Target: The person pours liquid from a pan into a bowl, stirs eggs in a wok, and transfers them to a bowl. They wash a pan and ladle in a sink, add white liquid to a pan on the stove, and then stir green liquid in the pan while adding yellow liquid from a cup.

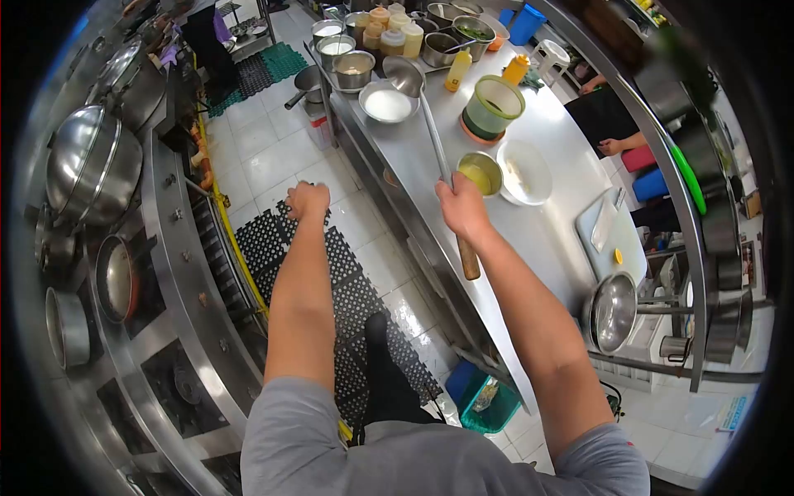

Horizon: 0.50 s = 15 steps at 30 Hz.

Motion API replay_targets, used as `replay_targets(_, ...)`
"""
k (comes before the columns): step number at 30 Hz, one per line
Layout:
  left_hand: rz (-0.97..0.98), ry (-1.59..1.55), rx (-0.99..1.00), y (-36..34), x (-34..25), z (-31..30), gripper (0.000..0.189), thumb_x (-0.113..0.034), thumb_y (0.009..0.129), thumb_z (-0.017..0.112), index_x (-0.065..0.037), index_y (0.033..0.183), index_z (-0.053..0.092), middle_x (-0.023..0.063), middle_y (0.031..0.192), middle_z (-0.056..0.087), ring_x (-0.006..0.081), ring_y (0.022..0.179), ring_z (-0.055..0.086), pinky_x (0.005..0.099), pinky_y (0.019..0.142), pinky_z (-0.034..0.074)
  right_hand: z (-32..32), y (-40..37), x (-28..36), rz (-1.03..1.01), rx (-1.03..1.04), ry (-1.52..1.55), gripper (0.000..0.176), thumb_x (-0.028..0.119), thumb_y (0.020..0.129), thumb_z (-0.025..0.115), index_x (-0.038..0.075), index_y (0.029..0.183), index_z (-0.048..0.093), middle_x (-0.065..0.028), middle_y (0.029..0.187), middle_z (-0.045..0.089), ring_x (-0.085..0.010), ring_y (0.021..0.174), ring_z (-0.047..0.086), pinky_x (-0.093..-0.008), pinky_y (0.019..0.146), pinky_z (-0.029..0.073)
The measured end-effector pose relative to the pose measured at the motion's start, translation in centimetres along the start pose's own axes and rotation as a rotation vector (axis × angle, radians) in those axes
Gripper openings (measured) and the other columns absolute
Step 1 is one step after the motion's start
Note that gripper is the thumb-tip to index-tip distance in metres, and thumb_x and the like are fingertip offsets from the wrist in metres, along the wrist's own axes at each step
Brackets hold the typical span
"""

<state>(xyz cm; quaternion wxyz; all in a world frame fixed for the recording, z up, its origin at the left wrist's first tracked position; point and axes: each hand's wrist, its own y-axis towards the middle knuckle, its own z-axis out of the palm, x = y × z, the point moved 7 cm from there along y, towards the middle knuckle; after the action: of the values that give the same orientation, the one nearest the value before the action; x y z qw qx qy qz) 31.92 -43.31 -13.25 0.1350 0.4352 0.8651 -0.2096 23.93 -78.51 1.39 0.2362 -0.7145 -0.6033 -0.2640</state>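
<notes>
My right hand (463,207) is wrapped round the long handle of a metal ladle (404,77), whose wooden grip end (468,258) sticks out below the hand. The ladle's bowl is over the edge of a metal bowl of white contents (388,105) on the steel counter (413,157). Right beside this hand are a small pot with yellow liquid (480,174) and a white bowl (539,182). My left hand (308,201) hangs over the floor between stove and counter, its fingers curled; whether anything is inside them is hidden.
A stove (182,248) with a pan (118,277) runs along the left. Squeeze bottles (457,70), a green container (494,106) and a cutting board (608,236) stand on the counter. A co-worker's hand (610,147) shows beyond it. Bins (488,405) sit below the counter's near end.
</notes>
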Motion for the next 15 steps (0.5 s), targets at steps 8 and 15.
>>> replay_targets(8,0.37,-0.746,0.213,8.9,-17.5,1.3,0.044,-0.035,0.097,0.07,0.004,0.117,0.072,0.0207,0.102,0.076,0.034,0.1,0.074,0.0422,0.082,0.061,0.5,3.9,2.5,0.039,0.022,-0.221,0.033,0.029,0.101,0.059,-0.004,0.099,0.059,-0.0336,0.092,0.069,-0.0535,0.091,0.067,-0.0608,0.083,0.051)
replay_targets(15,0.113,-1.179,0.64,8.7,-21.5,5.5,0.034,-0.001,0.094,0.058,0.014,0.124,0.048,0.0246,0.119,0.059,0.0419,0.097,0.072,0.0468,0.07,0.068,1.8,3.8,0.5,0.028,0.015,-0.189,0.035,0.028,0.102,0.058,-0.006,0.097,0.059,-0.0355,0.09,0.068,-0.0551,0.091,0.066,-0.0598,0.083,0.052)
